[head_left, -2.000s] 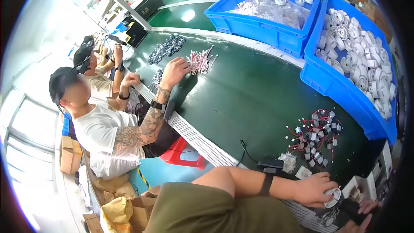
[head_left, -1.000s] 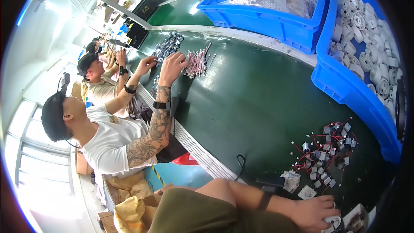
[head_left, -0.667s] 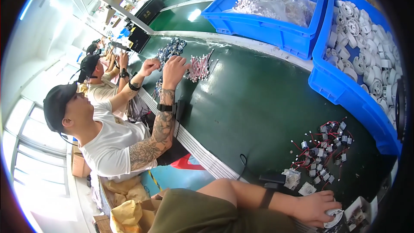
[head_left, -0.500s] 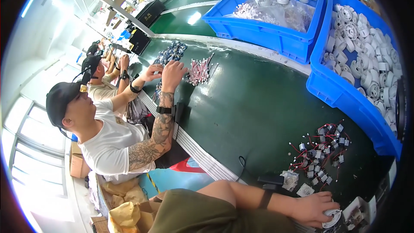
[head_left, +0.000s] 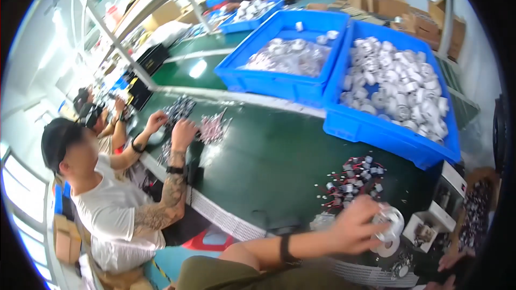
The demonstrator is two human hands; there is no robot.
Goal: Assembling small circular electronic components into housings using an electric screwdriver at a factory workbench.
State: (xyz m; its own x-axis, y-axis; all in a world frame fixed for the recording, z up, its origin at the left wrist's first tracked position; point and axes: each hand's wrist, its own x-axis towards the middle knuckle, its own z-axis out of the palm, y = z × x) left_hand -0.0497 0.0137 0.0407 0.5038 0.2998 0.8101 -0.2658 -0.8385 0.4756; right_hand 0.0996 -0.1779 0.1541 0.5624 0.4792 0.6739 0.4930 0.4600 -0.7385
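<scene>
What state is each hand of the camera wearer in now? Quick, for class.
Left hand: holding a round white part.
Right hand: cannot be told; partly visible at the lower-right rim.

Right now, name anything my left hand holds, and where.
The left hand holds a white round part by its left edge; blur hides finer detail.

Strong white light floods the left side, burning out the windows (head_left: pixel 24 188), and a hard spot of glare sits on the far green tabletop (head_left: pixel 211 78). Blur smears the left hand (head_left: pixel 352 229) and the white plastic ring (head_left: pixel 395 220) it grips — the heaped white parts (head_left: pixel 408 91) on the far right look soft too — while the fisheye bends straight edges toward a dark rim.
</scene>
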